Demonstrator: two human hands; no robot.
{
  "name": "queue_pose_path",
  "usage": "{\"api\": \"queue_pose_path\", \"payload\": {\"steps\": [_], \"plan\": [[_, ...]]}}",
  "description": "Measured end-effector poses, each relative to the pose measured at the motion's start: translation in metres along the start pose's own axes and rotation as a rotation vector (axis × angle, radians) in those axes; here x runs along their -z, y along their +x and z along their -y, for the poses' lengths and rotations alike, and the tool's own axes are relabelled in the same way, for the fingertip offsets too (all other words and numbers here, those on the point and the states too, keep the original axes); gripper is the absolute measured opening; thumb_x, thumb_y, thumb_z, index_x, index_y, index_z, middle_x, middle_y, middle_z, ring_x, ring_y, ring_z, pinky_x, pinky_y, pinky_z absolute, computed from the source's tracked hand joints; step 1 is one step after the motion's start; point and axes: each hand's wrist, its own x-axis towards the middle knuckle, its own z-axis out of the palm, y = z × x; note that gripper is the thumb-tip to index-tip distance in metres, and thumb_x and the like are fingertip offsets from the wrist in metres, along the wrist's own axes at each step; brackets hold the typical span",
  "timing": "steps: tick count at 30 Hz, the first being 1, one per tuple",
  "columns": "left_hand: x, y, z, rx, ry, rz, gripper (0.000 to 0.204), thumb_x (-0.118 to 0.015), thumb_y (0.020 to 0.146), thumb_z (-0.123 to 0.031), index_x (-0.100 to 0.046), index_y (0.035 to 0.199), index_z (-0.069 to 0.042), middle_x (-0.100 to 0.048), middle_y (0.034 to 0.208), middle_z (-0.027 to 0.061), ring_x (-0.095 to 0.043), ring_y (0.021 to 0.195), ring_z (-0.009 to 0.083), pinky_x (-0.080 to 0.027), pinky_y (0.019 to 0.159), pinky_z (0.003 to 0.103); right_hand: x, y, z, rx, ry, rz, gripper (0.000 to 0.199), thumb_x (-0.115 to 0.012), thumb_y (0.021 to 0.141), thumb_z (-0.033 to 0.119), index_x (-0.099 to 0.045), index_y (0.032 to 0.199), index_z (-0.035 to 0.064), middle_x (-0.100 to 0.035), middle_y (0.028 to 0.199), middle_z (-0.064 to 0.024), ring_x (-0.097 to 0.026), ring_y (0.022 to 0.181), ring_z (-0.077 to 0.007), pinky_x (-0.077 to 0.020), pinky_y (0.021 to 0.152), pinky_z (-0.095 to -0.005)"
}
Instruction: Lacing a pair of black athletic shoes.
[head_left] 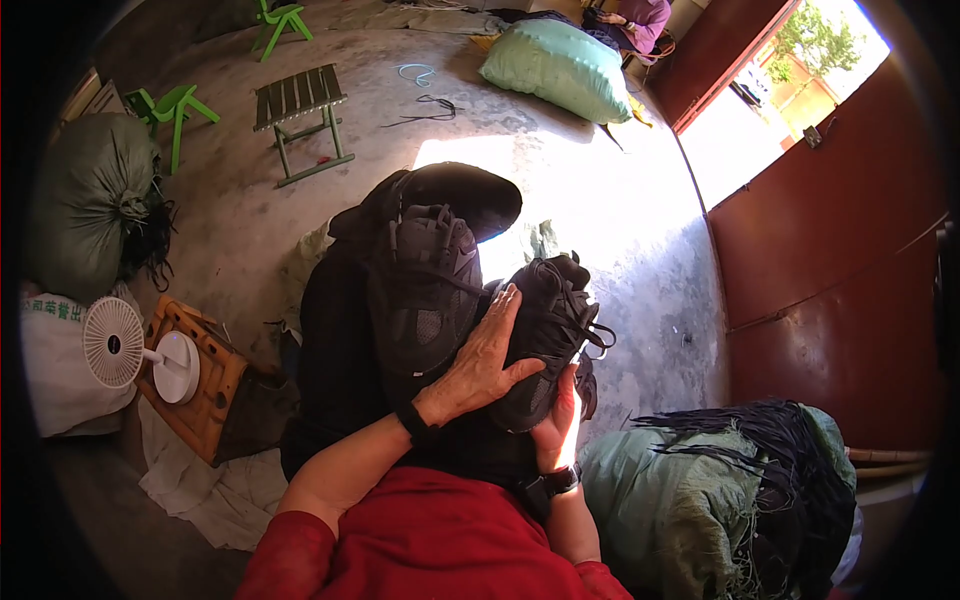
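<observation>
Two black sneakers sit on the lap of a person in a red top and dark trousers, seated above a concrete floor (610,210). Going from the left: a stuffed grey-green sack (90,200) stands at the far edge with black laces spilling at its side, and below it a small white desk fan (115,342) rests on an orange wooden stool (205,395), next to a white printed bag (55,370). Pale cloth (215,490) lies crumpled on the floor under the stool. Farther back stand a green slatted folding stool (300,100) and two bright green plastic chairs (170,105).

At the middle, the left sneaker (425,285) lies across the left thigh, toe pointing away. The left hand (480,365), a dark band at its wrist, reaches across with fingers spread flat and lies on the right sneaker (550,325). The right hand (560,425), with a dark watch on the wrist, cups that shoe from beneath, fingers curled against its sole side. The shoe is thus pressed between both hands, just beside the other shoe.

To the right, an open green sack (680,500) holds a mass of black laces (775,470). Behind, a pale green stuffed bag (560,65) lies on the floor, and a red-brown metal door (830,270) stands ajar to sunlight.
</observation>
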Motion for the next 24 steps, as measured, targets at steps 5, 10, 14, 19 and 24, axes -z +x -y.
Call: {"api": "queue_pose_path", "payload": {"steps": [5, 10, 14, 19, 24], "plan": [[0.0012, 0.0001, -0.0008, 0.002, -0.001, 0.005, 0.097, -0.066, 0.086, -0.046, -0.011, 0.15, 0.003, -0.016, 0.154, 0.0287, -0.016, 0.144, 0.0406, -0.02, 0.117, 0.044, 0.0016, 0.0006, 0.0, 0.001, -0.001, 0.006, 0.043, -0.056, 0.097, 0.033, -0.055, 0.129, 0.0045, -0.06, 0.128, -0.0123, -0.058, 0.115, -0.0275, -0.0448, 0.102, -0.0453], [0.0015, 0.0008, -0.0029, 0.006, -0.016, 0.004, 0.098, -0.066, 0.086, -0.047, -0.011, 0.149, 0.004, -0.016, 0.154, 0.0288, -0.015, 0.145, 0.0401, -0.02, 0.118, 0.044, -0.0035, -0.0012, -0.0012, 0.018, -0.039, 0.018, 0.043, -0.056, 0.096, 0.034, -0.055, 0.128, 0.0048, -0.062, 0.125, -0.0123, -0.059, 0.114, -0.0277, -0.0456, 0.101, -0.0457], [0.0022, 0.0002, -0.0036, 0.007, -0.013, 0.002, 0.098, -0.066, 0.086, -0.048, -0.012, 0.149, 0.004, -0.016, 0.154, 0.029, -0.015, 0.145, 0.0404, -0.02, 0.117, 0.044, -0.0042, -0.0014, -0.0016, 0.018, -0.008, 0.009, 0.042, -0.055, 0.097, 0.034, -0.056, 0.127, 0.0049, -0.062, 0.124, -0.0122, -0.059, 0.114, -0.0276, -0.0459, 0.101, -0.0459], [0.0001, 0.0001, -0.0015, 0.004, -0.013, -0.001, 0.098, -0.065, 0.086, -0.049, -0.012, 0.149, 0.005, -0.017, 0.153, 0.0297, -0.016, 0.144, 0.0411, -0.02, 0.117, 0.045, -0.0047, -0.0019, -0.0014, 0.009, 0.018, -0.009, 0.042, -0.054, 0.097, 0.034, -0.056, 0.127, 0.0049, -0.061, 0.126, -0.0118, -0.058, 0.115, -0.0271, -0.044, 0.103, -0.0465], [0.0016, -0.0002, -0.0041, 0.005, 0.005, 0.004, 0.099, -0.065, 0.086, -0.049, -0.012, 0.149, 0.005, -0.017, 0.153, 0.0296, -0.016, 0.144, 0.041, -0.02, 0.117, 0.045, 0.0035, -0.0003, 0.0, -0.002, 0.08, 0.034, 0.042, -0.055, 0.097, 0.033, -0.055, 0.129, 0.0048, -0.06, 0.129, -0.012, -0.056, 0.118, -0.0274, -0.0416, 0.105, -0.0472]]}}
